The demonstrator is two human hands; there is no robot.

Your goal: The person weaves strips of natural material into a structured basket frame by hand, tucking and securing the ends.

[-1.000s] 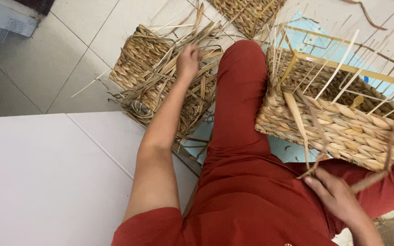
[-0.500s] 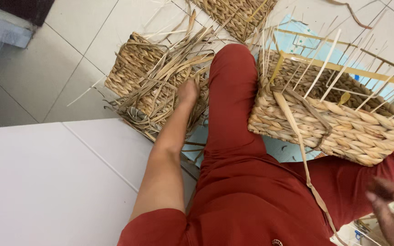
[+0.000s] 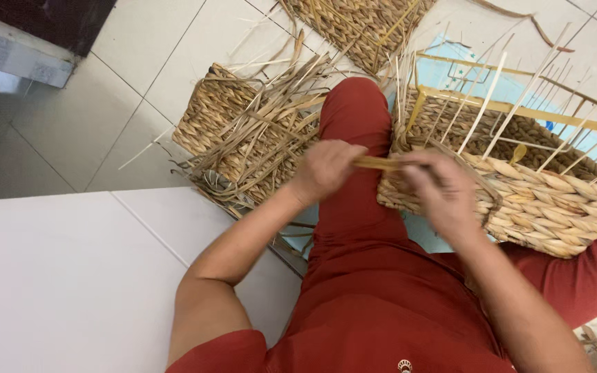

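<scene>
Two hands [image 3: 326, 169] [image 3: 440, 190], one strip [image 3: 376, 163], three baskets [image 3: 547, 186]

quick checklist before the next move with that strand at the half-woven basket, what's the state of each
1. Strand held at both ends: ok, left hand and right hand both pinch it.
2. Strand flat, untwisted: cannot tell, motion blur.
3. Half-woven basket steady: ok, it rests against the red-trousered leg.
4. Upright stakes free of the hands: ok, they stand behind.
5. Spare strands near: ok, piled on the small basket by the left hand.
</scene>
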